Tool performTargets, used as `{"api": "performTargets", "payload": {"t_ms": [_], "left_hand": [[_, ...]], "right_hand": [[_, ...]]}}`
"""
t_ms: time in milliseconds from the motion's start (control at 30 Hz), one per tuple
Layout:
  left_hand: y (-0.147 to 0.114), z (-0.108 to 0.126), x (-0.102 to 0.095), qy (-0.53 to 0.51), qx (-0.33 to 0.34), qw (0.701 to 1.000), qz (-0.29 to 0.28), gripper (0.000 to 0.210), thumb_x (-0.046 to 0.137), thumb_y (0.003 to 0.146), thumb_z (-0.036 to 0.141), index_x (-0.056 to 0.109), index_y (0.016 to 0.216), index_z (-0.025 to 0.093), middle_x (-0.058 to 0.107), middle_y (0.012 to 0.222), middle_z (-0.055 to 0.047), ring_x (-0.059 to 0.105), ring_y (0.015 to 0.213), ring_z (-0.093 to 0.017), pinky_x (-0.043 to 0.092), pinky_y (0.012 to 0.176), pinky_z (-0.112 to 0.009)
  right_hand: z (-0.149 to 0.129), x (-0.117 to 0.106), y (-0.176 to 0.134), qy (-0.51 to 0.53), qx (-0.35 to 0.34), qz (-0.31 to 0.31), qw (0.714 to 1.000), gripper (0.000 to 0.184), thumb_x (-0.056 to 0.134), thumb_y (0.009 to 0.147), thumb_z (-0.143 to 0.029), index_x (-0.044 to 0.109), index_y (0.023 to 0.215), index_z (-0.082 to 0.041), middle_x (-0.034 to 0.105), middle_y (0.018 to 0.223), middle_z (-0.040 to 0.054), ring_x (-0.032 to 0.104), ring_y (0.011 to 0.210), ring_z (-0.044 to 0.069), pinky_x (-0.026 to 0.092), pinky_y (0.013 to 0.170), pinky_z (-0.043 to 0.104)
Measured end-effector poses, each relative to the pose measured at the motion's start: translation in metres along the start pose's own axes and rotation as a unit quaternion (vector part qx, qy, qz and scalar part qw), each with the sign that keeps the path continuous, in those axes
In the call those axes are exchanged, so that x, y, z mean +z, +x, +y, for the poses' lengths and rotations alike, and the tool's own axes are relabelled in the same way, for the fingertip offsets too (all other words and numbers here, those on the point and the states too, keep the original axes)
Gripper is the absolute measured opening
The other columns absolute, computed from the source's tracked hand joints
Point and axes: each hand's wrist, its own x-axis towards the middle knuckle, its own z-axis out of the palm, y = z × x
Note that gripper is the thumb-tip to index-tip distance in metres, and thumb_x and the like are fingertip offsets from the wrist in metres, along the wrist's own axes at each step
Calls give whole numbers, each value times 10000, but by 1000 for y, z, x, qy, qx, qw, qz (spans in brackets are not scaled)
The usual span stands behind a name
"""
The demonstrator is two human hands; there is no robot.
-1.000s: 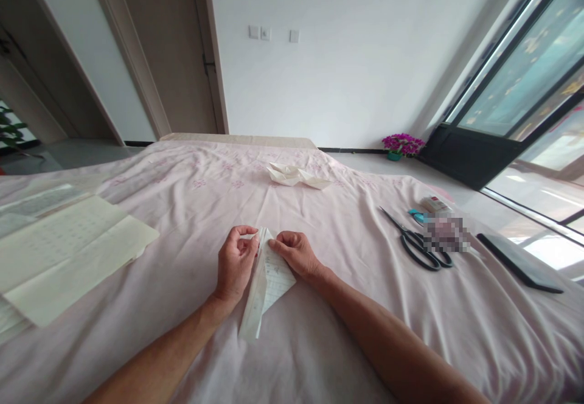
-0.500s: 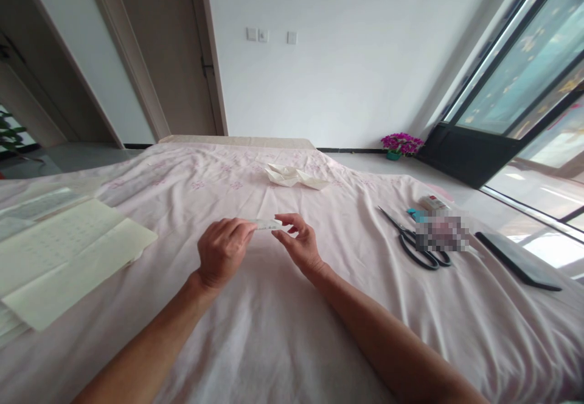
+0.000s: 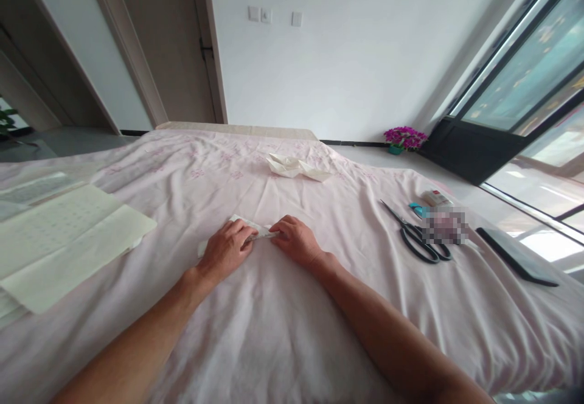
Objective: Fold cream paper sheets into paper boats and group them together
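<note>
A small folded piece of paper lies low over the pink cloth, between my two hands. My left hand covers its left part with bent fingers, and a pale corner shows behind and beside the wrist. At its right tip the paper is pinched by the fingers of my right hand. Farther off on the cloth sits a folded paper boat, cream coloured and touched by neither hand. How the paper under my left palm is folded is hidden.
Large sheets of paper lie at the left. To the right are black-handled scissors, a blue item, a small white box, a blurred patch and a dark flat slab. A flower pot stands on the floor beyond.
Both hands have come down towards the cloth with the paper, which now shows a wider, pointed shape. My right fingers have closed on its tip. The view has tilted slightly downward.
</note>
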Motion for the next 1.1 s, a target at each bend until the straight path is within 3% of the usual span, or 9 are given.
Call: {"api": "performTargets", "payload": {"t_ms": [167,433,767,900,1100], "left_hand": [[-3,1,-1,-14,10,1000,-9,249,512,876,137,653,1041,259,630,959,-20,561,916,-165,462,810,-275],[0,4,-1,12,35,999,-12,235,501,899,144,662,1026,258,638,943,-27,551,881,-165,452,780,-276],[-1,3,1,63,53,996,-28,253,497,915,186,640,1113,254,626,1009,-33,526,932,-182,417,821,-301],[-4,6,-3,86,57,994,-45,290,471,928,197,612,1169,272,616,1014,-35,517,928,-185,404,820,-307],[-6,7,-5,87,57,993,-60,352,455,924,162,583,1220,302,610,1021,-35,509,922,-188,394,815,-309]], "right_hand": [[0,-2,1,-32,-25,-25,999,119,609,873,-241,680,968,-232,638,957,20,551,898,145,403,803,253],[-2,-10,4,-108,-60,-81,989,197,505,944,-282,694,944,-227,656,970,38,551,900,153,386,791,264],[-7,1,6,-249,-84,-103,959,259,396,981,-246,643,929,-188,619,965,73,512,874,191,367,739,293],[-10,0,8,-255,-74,-121,956,228,403,973,-223,626,951,-180,611,983,88,507,886,198,368,748,302],[-18,2,13,-246,-19,-90,965,244,368,980,-242,605,938,-203,603,974,67,511,888,191,367,735,290]]}}
